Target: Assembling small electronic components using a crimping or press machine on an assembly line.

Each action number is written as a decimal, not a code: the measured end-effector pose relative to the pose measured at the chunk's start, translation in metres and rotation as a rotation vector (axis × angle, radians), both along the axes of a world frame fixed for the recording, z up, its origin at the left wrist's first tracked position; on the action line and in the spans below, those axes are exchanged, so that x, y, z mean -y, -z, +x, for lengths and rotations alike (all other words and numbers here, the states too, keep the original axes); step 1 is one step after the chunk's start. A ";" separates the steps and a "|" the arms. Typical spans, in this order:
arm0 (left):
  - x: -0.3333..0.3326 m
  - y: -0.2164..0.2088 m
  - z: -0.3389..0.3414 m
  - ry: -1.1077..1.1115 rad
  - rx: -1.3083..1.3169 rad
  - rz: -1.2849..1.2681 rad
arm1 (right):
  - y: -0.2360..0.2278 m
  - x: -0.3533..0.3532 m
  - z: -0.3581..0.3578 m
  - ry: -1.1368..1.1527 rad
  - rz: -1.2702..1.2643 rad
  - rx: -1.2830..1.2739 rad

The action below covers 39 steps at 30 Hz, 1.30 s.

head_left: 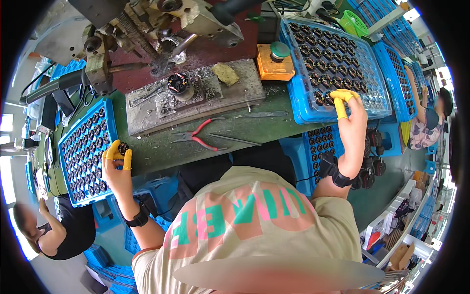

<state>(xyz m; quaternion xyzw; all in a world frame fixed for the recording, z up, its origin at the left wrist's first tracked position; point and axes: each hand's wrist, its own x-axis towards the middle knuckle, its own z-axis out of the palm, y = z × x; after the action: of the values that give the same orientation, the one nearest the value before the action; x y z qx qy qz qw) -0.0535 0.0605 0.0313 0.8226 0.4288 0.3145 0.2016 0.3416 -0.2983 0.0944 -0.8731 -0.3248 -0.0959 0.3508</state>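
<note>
My left hand (116, 164), in yellow finger cots, pinches a small round black part (124, 147) at the right edge of the left blue tray (111, 115). That tray holds rows of similar parts. My right hand (348, 105), also in yellow finger cots, reaches over the near edge of the right tray stack (306, 117). Its fingertips close around a small round black part (328, 101), partly covered by the fingers. Between the hands, another black part with coloured wires (180, 82) sits upright in a round metal holder on the machine's base plate (235, 93).
Red-handled pliers (199, 134), a thin metal rod (235, 140) and a tweezer-like tool (259, 114) lie on the green bench. An orange box with a green button (276, 61) stands beside the plate. Machine arms (98, 63) overhang it. Other people sit at both sides.
</note>
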 end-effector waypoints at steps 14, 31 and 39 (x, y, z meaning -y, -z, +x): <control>0.006 -0.003 0.001 -0.020 0.042 0.041 | -0.001 -0.152 -0.084 -0.593 0.257 -0.081; 0.005 -0.016 0.006 0.093 0.146 -0.045 | 0.003 -0.180 -0.087 -0.584 0.434 0.049; 0.026 -0.069 0.106 0.406 0.317 0.044 | 0.001 -0.154 -0.095 -0.503 0.401 0.096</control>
<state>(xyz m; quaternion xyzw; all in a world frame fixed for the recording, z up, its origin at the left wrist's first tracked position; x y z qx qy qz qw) 0.0522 0.0347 0.1001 0.8365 0.2109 0.4016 0.3075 0.2465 -0.1438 0.0934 -0.6735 -0.5211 -0.1096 0.5127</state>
